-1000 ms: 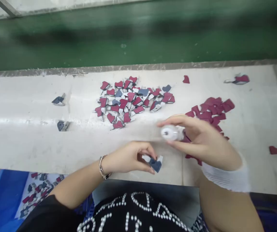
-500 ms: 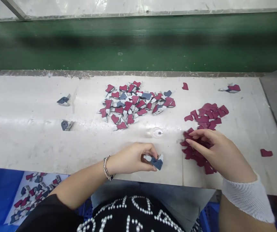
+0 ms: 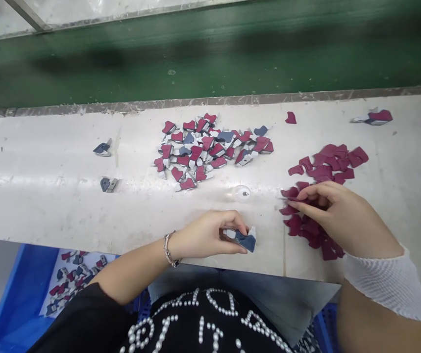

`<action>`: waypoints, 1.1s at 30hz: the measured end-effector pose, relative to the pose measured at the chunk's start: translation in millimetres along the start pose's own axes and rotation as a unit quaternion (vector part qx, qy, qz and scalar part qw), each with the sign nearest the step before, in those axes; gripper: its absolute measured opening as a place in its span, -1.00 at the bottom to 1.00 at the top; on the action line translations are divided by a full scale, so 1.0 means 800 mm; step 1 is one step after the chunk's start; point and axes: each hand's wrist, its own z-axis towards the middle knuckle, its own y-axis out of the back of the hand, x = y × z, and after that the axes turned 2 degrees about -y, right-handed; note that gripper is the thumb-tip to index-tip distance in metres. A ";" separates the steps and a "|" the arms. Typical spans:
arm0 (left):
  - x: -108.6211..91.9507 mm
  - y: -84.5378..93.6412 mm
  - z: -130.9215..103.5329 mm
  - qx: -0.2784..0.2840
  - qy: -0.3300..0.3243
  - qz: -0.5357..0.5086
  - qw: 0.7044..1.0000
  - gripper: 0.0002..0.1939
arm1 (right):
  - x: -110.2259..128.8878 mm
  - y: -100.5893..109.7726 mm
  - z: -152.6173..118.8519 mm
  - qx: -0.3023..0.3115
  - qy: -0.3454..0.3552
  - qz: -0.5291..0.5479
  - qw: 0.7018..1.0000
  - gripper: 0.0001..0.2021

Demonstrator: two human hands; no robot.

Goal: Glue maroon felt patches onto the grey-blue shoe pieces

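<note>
In my left hand (image 3: 210,234), thumb and fingers are closed on a small blue-grey and white plastic part (image 3: 246,240), held just above the front of the white table. My right hand (image 3: 337,208) pinches a thin maroon piece (image 3: 294,199) by its edge, over the near end of a heap of flat maroon pieces (image 3: 308,228). Part of that heap is hidden under the hand. Left of it, at the table's middle, lies a pile of assembled parts (image 3: 195,152), most with maroon faces and some with blue-grey ones.
Two blue-grey parts (image 3: 102,148) lie apart on the left. A small clear round object (image 3: 242,193) sits before the pile. Single maroon pieces (image 3: 290,117) and one assembled part (image 3: 378,116) lie farther right. A blue bin (image 3: 15,289) with finished-looking parts stands below the table's left edge.
My right hand has closed on a maroon piece and lifts it slightly at the heap. My left hand keeps its part. The whole view has tilted and shifted a little.
</note>
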 end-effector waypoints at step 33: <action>0.024 -0.043 -0.030 -0.214 -0.044 0.008 0.976 -0.49 | 0.076 -0.056 -0.049 0.210 0.003 0.271 0.939 -0.72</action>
